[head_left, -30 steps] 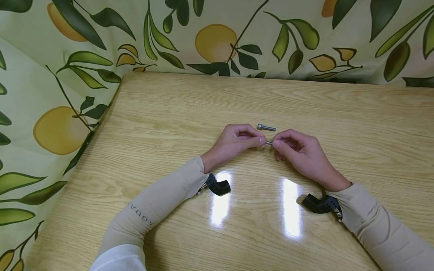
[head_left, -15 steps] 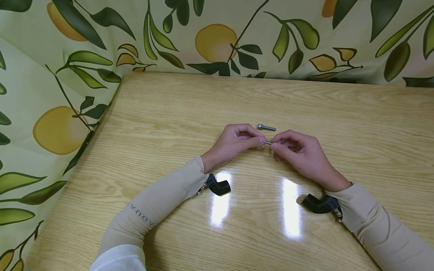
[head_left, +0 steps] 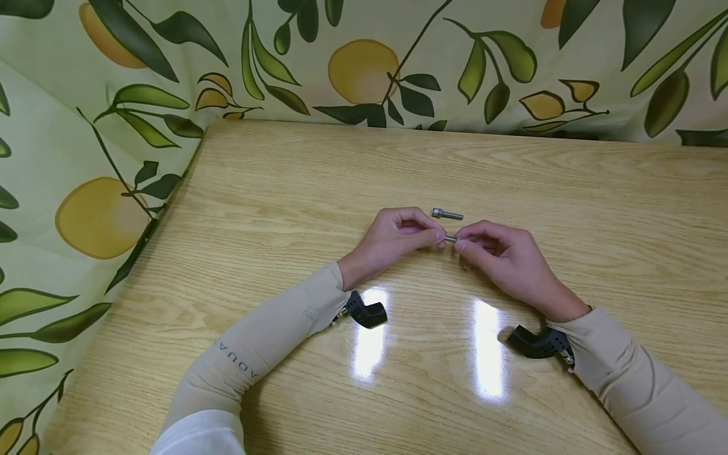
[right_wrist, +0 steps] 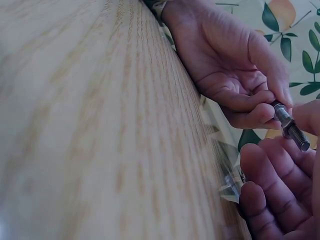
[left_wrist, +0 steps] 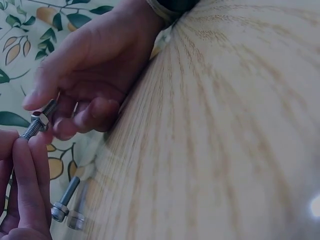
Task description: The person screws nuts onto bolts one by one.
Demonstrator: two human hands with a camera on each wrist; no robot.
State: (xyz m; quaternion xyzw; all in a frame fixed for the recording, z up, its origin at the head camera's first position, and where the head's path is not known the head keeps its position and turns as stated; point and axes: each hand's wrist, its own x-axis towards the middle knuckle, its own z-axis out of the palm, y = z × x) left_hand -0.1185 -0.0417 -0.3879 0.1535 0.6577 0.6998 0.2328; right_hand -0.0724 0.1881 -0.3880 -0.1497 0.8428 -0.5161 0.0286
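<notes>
My left hand (head_left: pixel 398 237) pinches one end of a metal bolt (head_left: pixel 450 239) between thumb and fingertips; the bolt's head is hidden by those fingers. A nut (left_wrist: pixel 39 120) sits part-way along the thread in the left wrist view. At that nut, the thumb and forefinger of my right hand (head_left: pixel 503 256) close in from either side, the other fingers loosely bent. The bolt's threaded tip (right_wrist: pixel 302 143) sticks out past the nut in the right wrist view. Just behind the hands, a second bolt (head_left: pixel 447 214) lies on its side, with a nut up near its head.
The wood-grain table (head_left: pixel 296 170) extends around both hands. A cloth printed with fruit and leaves (head_left: pixel 273 57) hangs along its back and left edges. Black wrist cameras (head_left: pixel 366 313) are strapped below both sleeves. Two bright reflections lie on the tabletop.
The right thumb and forefinger have shifted slightly at the bolt, the thumb a little to the left. The left hand holds its place, and the second bolt has not moved.
</notes>
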